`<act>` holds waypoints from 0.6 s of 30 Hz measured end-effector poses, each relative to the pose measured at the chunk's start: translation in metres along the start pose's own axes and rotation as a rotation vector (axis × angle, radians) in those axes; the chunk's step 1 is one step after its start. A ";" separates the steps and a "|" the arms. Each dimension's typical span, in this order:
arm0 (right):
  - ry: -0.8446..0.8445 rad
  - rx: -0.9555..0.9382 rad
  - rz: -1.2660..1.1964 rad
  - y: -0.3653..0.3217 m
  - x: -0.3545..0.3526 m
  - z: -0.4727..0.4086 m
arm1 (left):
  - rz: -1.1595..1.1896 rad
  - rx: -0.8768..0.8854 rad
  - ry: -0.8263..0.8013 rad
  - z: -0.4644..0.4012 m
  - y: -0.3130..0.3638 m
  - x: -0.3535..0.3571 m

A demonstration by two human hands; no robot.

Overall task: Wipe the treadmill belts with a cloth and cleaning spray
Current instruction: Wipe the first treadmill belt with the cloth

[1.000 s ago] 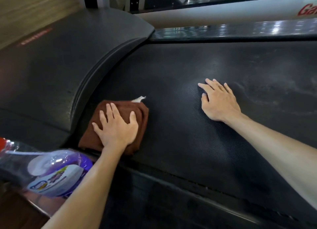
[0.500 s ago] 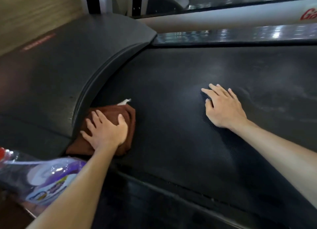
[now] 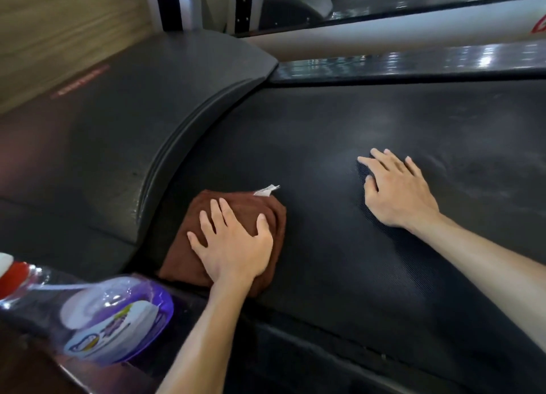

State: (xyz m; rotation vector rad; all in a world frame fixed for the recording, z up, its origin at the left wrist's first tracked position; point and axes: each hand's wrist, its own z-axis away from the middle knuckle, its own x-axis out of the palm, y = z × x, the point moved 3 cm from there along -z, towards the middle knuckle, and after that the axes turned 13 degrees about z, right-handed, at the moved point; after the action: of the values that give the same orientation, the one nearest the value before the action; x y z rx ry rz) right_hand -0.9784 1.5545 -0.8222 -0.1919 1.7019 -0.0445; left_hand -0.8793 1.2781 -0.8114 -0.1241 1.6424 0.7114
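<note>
Left hand (image 3: 233, 246) lay flat, fingers spread, pressing cloth (image 3: 236, 216) onto belt (image 3: 339, 275), at near-left corner beside curved hood (image 3: 177, 98). Right hand (image 3: 397, 191) spread flat, bare palm on belt, well apart to cloth's right. Unwiped belt stretched rightward from cloth, long axis left-right; likely next stroke ran toward right hand. Spray (image 3: 115, 319) lay near left forearm, untouched.

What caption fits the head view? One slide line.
Left hand presses a brown cloth on the treadmill belt; right hand rests flat; spray bottle nearby.
</note>
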 end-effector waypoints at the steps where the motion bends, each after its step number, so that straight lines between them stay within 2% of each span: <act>1: 0.001 -0.003 -0.002 0.000 0.000 -0.001 | 0.010 -0.005 -0.005 -0.007 0.000 -0.001; 7: 0.000 0.002 -0.019 0.001 0.000 -0.001 | 0.036 -0.111 0.001 -0.090 -0.011 -0.011; 11: -0.011 0.001 -0.013 -0.001 -0.003 -0.001 | 0.002 -0.148 -0.014 -0.106 -0.018 -0.016; 14: -0.006 0.004 -0.002 -0.002 -0.003 0.000 | -0.008 -0.093 -0.004 -0.081 -0.011 -0.010; 18: -0.009 0.002 -0.003 -0.003 -0.003 -0.001 | -0.019 0.090 -0.029 -0.027 0.022 0.007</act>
State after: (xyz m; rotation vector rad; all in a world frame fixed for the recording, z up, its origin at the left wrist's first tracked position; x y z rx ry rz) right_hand -0.9789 1.5521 -0.8189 -0.1930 1.6928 -0.0471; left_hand -0.9138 1.2844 -0.8091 -0.0648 1.6407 0.6215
